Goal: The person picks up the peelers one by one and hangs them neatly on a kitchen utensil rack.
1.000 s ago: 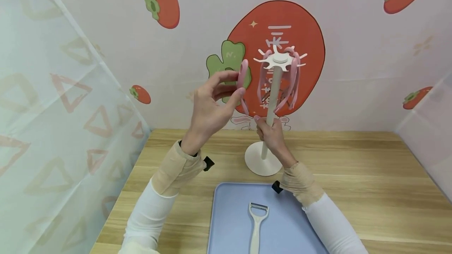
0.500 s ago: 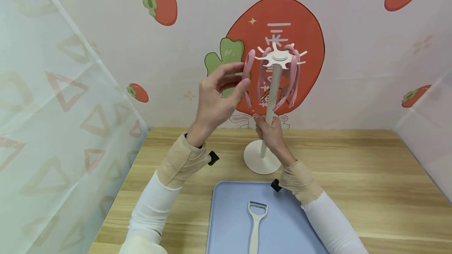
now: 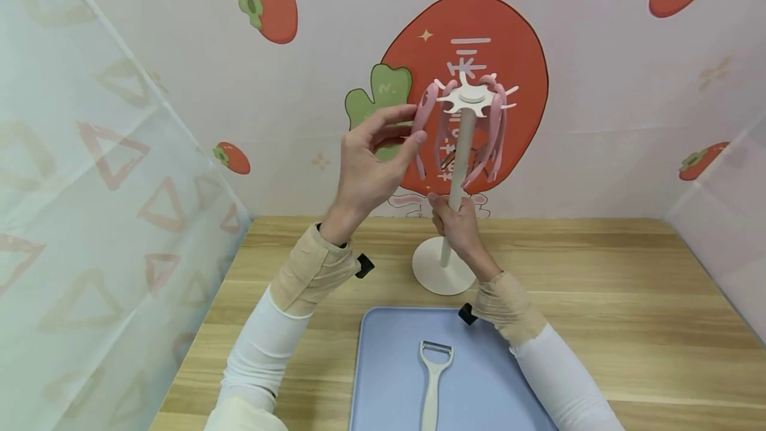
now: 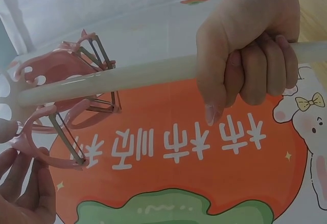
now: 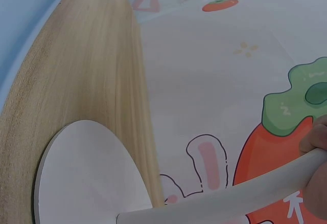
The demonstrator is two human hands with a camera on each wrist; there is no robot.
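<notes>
My left hand (image 3: pixel 374 158) pinches a pink Y-shaped peeler (image 3: pixel 424 108) by its handle, between thumb and fingers. The handle's holed end is up, right at a hook on the left of a white rack (image 3: pixel 461 158). In the left wrist view the held peeler (image 4: pixel 56 161) shows its metal blade, pointing down the pole. My right hand (image 3: pixel 457 221) grips the pole at mid-height, its fingers curled round it. Several other pink peelers (image 3: pixel 494 132) hang from the hooks at the top. The rack leans slightly, its round base (image 3: pixel 444 278) at the table.
A blue tray (image 3: pixel 383 364) lies in front of the rack on the wooden table (image 3: pixel 598 285). A pale Y-shaped peeler (image 3: pixel 432 384) lies on it. Behind the table stands a cloth backdrop (image 3: pixel 586 171) printed with persimmons.
My left hand has moved right and a little up, bringing the pink peeler up to the rack's left hook. The right hand keeps its grip on the pole.
</notes>
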